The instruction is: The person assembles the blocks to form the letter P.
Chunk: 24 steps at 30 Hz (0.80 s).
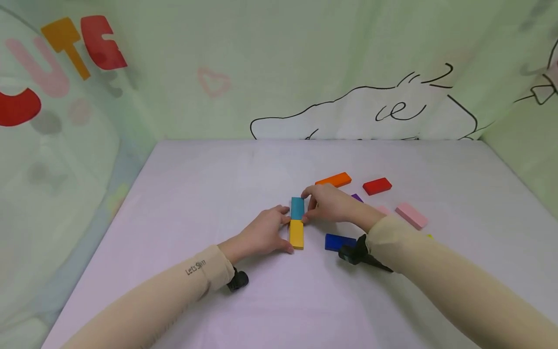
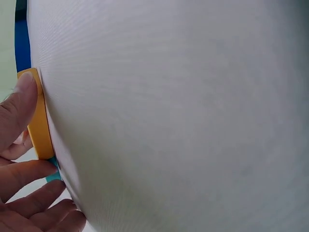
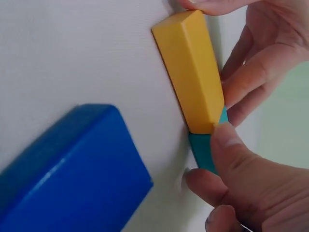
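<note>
A yellow block (image 1: pixel 296 235) and a teal block (image 1: pixel 298 208) lie flat on the table, end to end and touching, with the teal one farther from me. My left hand (image 1: pixel 263 230) grips the yellow block lengthwise: its thumb presses the near end, and its fingers reach the left side around the joint. On the teal block's right side, my right hand (image 1: pixel 329 203) pinches with thumb and index finger; the thumb sits by the joint. The right wrist view shows the yellow block (image 3: pixel 190 72) up close, while the teal block (image 3: pixel 202 150) is partly covered by fingers.
Right of the pair lies a dark blue block (image 1: pixel 340 242), under the right wrist's camera. Beyond the right hand are an orange block (image 1: pixel 335 180), a red block (image 1: pixel 377 186) and a pink block (image 1: pixel 411 215). A purple block (image 1: pixel 357 198) is mostly hidden by the right hand.
</note>
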Motion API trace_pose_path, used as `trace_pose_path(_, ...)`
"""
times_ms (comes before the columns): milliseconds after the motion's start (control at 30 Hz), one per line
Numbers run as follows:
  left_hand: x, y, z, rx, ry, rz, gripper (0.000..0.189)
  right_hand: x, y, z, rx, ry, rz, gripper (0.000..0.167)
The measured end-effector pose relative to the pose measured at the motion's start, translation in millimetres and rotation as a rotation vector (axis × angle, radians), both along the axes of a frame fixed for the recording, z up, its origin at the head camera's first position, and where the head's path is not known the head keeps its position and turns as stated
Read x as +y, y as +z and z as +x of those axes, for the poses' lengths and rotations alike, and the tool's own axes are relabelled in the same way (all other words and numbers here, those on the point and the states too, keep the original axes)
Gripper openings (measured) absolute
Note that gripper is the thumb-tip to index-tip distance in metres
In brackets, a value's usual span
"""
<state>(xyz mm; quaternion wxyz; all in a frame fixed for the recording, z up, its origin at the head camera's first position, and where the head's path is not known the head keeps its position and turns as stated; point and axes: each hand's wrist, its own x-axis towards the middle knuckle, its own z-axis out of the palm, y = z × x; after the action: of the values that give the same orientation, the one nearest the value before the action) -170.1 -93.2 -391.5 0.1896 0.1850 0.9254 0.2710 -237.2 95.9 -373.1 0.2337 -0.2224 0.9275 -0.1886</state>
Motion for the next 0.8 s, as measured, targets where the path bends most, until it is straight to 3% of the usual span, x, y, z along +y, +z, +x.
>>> trace_pose_path(300,0.4,0.7,1.2,-0.023,-0.001,0.02,0.067,-2.9,-3.7,0.6,0.018,-0.009,0.004,0.058)
trace_pose_path(600,0.2,-2.9,4.0,-0.044,0.028,0.066,0.061,-5.0,-7.8,-1.6,-0.016,-0.026,-0.045,0.055)
trace_pose_path(800,-5.3,-0.9,3.3,-0.058,0.058,0.075,0.063,-8.4,-4.5,-1.4,0.005,-0.009,-0.039,0.054)
